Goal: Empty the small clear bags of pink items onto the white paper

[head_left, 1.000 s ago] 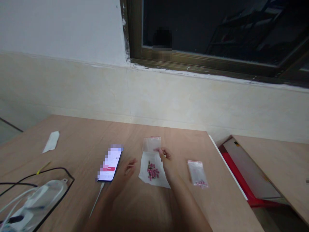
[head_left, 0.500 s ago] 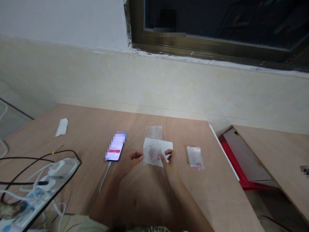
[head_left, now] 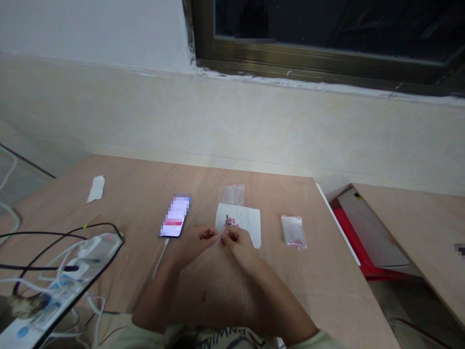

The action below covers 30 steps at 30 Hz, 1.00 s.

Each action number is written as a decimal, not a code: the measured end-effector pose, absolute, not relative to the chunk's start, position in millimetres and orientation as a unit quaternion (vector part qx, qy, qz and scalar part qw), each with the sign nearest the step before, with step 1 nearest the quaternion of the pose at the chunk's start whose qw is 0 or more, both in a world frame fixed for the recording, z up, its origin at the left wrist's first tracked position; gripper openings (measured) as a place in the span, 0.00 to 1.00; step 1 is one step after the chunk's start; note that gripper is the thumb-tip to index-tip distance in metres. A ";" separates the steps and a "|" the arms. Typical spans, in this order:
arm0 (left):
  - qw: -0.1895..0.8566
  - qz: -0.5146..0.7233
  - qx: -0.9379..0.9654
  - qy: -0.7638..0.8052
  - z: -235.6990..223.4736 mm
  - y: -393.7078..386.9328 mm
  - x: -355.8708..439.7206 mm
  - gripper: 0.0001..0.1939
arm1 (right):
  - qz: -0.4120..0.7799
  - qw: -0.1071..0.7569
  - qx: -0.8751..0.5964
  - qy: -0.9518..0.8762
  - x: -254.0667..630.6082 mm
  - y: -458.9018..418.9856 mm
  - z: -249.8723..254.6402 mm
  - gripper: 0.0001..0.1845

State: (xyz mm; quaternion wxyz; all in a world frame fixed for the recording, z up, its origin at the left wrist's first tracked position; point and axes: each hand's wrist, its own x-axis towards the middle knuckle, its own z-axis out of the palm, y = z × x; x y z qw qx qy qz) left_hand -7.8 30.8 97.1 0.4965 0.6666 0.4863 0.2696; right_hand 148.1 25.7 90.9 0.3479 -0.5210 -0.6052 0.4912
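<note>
From view centre: at 6 o'clock, the right hand (head_left: 238, 244) partly hides the pink pieces (head_left: 231, 221). We cannot resolve what, if anything, the fingers pinch. At 8 o'clock, we find the phone screen (head_left: 176, 214) pixelated and, farther out, the power strip (head_left: 87, 259) cropped. At 1 o'clock, the upper edge crops the window (head_left: 327, 29).

- Pale wooden tabletop (head_left: 312, 286)
- Far left corner: white scrap (head_left: 96, 189)
- Left side: power strip (head_left: 95, 251), tangled cables (head_left: 60, 266)
- Left of middle: lit phone (head_left: 175, 218)
- Middle: clear bag (head_left: 231, 195) toward far edge, white sheet (head_left: 251, 225) with pink cluster (head_left: 231, 221)
- Toward right edge: small bag (head_left: 293, 230)
</note>
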 end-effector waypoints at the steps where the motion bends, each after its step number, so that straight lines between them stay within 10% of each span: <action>1: 0.485 0.271 0.670 0.492 96.4 32.6 -8.4 0.09 | 0.494 0.346 -0.524 -0.601 148.0 26.4 90.7 0.10; 10: 0.329 0.272 0.738 0.522 99.3 41.3 -11.3 0.06 | 0.478 0.352 -0.548 -0.589 140.8 29.2 93.9 0.07; 15: 0.361 0.231 0.783 0.451 101.5 36.1 -9.8 0.27 | 0.520 0.349 -0.516 -0.584 143.9 23.9 100.3 0.08; 30: 0.360 0.190 0.769 0.492 93.9 24.9 -11.4 0.25 | 0.521 0.406 -0.572 -0.486 175.3 25.9 53.7 0.10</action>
